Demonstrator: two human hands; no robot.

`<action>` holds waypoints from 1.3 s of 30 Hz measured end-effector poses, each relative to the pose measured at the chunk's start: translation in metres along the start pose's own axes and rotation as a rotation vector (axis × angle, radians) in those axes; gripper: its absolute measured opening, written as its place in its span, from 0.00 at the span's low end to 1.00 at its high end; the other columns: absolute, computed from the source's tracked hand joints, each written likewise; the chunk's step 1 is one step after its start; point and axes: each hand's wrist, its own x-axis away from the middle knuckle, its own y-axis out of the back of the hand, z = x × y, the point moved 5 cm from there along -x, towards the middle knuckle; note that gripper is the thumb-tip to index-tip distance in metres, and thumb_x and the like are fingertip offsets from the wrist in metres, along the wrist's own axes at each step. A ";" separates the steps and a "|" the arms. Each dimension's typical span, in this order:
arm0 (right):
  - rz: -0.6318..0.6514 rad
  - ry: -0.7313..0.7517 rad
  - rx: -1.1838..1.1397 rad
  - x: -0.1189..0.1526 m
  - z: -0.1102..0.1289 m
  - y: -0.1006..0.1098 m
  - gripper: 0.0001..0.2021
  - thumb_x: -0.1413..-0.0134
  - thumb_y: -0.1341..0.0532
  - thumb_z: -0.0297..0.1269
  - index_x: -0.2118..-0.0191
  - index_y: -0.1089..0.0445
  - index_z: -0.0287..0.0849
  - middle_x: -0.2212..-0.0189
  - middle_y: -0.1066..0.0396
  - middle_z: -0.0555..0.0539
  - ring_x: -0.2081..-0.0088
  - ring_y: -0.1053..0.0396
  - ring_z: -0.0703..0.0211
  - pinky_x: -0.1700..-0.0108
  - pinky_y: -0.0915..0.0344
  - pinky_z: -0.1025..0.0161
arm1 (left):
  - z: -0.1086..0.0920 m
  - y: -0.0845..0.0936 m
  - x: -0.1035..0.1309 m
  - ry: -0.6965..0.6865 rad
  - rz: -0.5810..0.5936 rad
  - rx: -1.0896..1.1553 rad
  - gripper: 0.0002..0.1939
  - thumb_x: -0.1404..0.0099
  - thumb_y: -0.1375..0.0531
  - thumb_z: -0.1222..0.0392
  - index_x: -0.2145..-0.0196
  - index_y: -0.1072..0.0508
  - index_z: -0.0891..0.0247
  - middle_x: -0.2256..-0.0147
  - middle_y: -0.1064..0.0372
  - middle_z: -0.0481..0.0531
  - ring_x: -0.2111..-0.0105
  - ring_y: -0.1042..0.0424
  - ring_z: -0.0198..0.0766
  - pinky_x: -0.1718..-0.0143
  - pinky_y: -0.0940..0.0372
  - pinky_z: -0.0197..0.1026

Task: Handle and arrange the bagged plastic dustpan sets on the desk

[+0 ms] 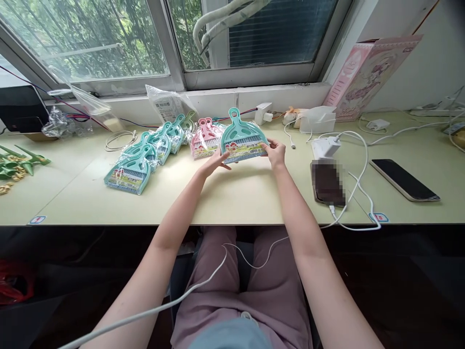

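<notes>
A teal dustpan and brush set in clear wrapping is held up over the table, its handle pointing to the window. My left hand grips its lower left corner, thumb on the front. At the lower right corner, my right hand pinches the edge. Just behind and left of it lies a wrapped pink set. Several wrapped teal sets lie overlapped in a slanting row farther left, and a green one is at the row's far end.
Two phones lie at the right, one plugged into a white cable and one beside it. A pink box stands at the back right. Green plastic pieces are at the far left. A cable crosses my lap.
</notes>
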 end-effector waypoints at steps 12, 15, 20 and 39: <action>0.098 0.038 0.037 0.009 0.009 -0.017 0.28 0.59 0.29 0.52 0.54 0.31 0.42 0.71 0.30 0.50 0.66 0.28 0.57 0.66 0.22 0.55 | 0.021 0.010 -0.012 0.013 -0.314 0.174 0.26 0.40 0.34 0.53 0.47 0.35 0.60 0.46 0.31 0.58 0.52 0.27 0.43 0.60 0.25 0.40; 0.143 0.044 0.035 0.012 0.009 -0.025 0.27 0.57 0.30 0.52 0.54 0.31 0.42 0.68 0.30 0.49 0.64 0.29 0.57 0.62 0.22 0.54 | 0.026 0.017 -0.014 0.041 -0.461 0.213 0.21 0.38 0.36 0.55 0.49 0.35 0.62 0.49 0.30 0.58 0.58 0.25 0.40 0.66 0.25 0.39; 0.200 -0.005 0.049 0.016 0.005 -0.029 0.23 0.52 0.33 0.50 0.54 0.37 0.44 0.63 0.30 0.48 0.63 0.29 0.58 0.65 0.23 0.57 | 0.026 0.017 -0.014 0.026 -0.527 0.170 0.19 0.37 0.38 0.55 0.51 0.34 0.63 0.54 0.28 0.57 0.66 0.25 0.38 0.71 0.26 0.40; 0.109 -0.060 0.365 0.024 -0.006 -0.026 0.31 0.61 0.29 0.43 0.53 0.43 0.47 0.59 0.29 0.47 0.59 0.28 0.55 0.57 0.28 0.56 | 0.035 0.010 -0.019 0.068 -0.331 0.101 0.23 0.32 0.43 0.50 0.44 0.37 0.63 0.50 0.29 0.61 0.67 0.24 0.39 0.73 0.27 0.39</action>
